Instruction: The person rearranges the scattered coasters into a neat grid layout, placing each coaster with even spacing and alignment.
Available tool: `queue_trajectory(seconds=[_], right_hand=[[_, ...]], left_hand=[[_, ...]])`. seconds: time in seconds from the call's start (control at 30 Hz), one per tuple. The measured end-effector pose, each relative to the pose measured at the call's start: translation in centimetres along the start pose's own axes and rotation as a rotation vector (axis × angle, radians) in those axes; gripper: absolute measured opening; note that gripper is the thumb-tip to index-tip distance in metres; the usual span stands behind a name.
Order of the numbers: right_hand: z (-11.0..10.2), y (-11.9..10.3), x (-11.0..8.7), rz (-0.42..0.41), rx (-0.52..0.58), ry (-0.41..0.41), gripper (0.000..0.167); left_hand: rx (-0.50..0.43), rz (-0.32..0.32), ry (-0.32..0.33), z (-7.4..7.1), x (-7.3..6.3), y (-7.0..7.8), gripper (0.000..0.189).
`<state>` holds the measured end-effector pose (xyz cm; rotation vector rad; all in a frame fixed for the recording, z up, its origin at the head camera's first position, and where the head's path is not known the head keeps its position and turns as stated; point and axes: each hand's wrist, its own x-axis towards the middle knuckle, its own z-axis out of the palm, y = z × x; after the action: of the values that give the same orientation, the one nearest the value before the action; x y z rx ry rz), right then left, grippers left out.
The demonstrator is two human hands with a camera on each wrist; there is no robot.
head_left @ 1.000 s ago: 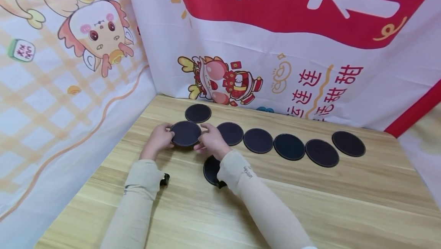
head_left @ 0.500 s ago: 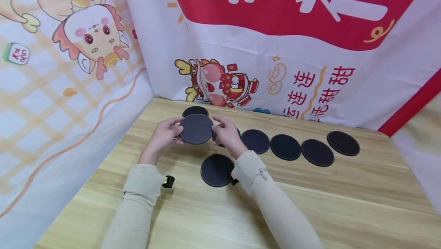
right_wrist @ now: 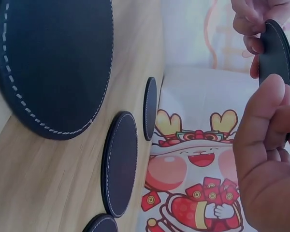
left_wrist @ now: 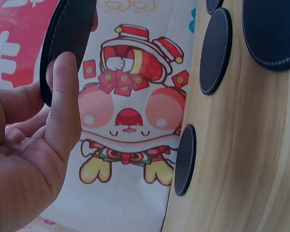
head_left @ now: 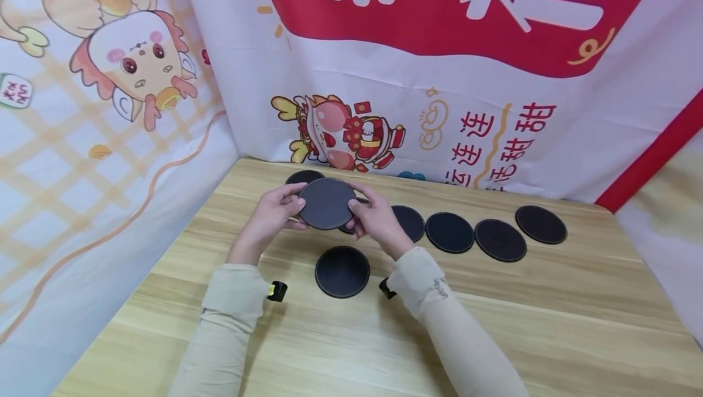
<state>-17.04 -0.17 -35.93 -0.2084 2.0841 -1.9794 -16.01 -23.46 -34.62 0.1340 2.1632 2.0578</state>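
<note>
Both hands hold one round black coaster [head_left: 328,203] with stitching along its rim, raised above the table and tilted toward the head camera. My left hand [head_left: 273,214] pinches its left edge, thumb on the near face and fingers behind. On the opposite edge, my right hand [head_left: 379,216] pinches it in the same way. The left wrist view shows the left thumb pressed on the coaster [left_wrist: 70,36]. Below the hands, another black coaster [head_left: 343,272] lies flat on the table. Behind the raised one, a far coaster [head_left: 305,176] is partly hidden.
Several more coasters lie in a row to the right, among them a dark one [head_left: 450,232], one beside it [head_left: 500,240] and one farther back [head_left: 540,224]. The wooden table [head_left: 549,311] ends at a printed cloth backdrop [head_left: 340,67]; another cloth hangs at the left.
Both hands have lifted the coaster off the table and brought it up and to the right, its face tilting toward the head camera. The head view has shifted slightly.
</note>
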Motion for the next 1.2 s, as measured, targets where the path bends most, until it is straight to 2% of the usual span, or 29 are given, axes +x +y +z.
queue_trajectory(seconds=[0.13,0.37,0.53,0.77,0.93,1.2], right_hand=[[-0.9,0.1,-0.6,-0.007,0.04,-0.001,0.047],[-2.9,0.2,-2.4,-0.035,0.086,0.027,0.047],[-4.1,0.6,-3.8,-0.028,0.103,0.052,0.048],[-5.6,1.8,-5.7,0.012,0.08,0.092,0.047],[-6.6,3.0,-7.1,0.029,0.036,0.096,0.047],[-8.3,5.2,-8.5,0.128,0.028,0.056,0.05]], left_hand=[[0.006,0.015,-0.042,0.8,0.0,0.2,0.049],[0.085,-0.007,-0.196,2.3,-0.3,0.4,0.059],[0.096,-0.024,-0.274,3.8,-0.5,0.2,0.064],[0.106,-0.056,-0.315,6.3,-0.6,-0.1,0.065],[0.129,-0.113,-0.332,8.0,-0.4,-1.2,0.065],[0.158,-0.175,-0.357,10.3,-0.2,-3.4,0.067]])
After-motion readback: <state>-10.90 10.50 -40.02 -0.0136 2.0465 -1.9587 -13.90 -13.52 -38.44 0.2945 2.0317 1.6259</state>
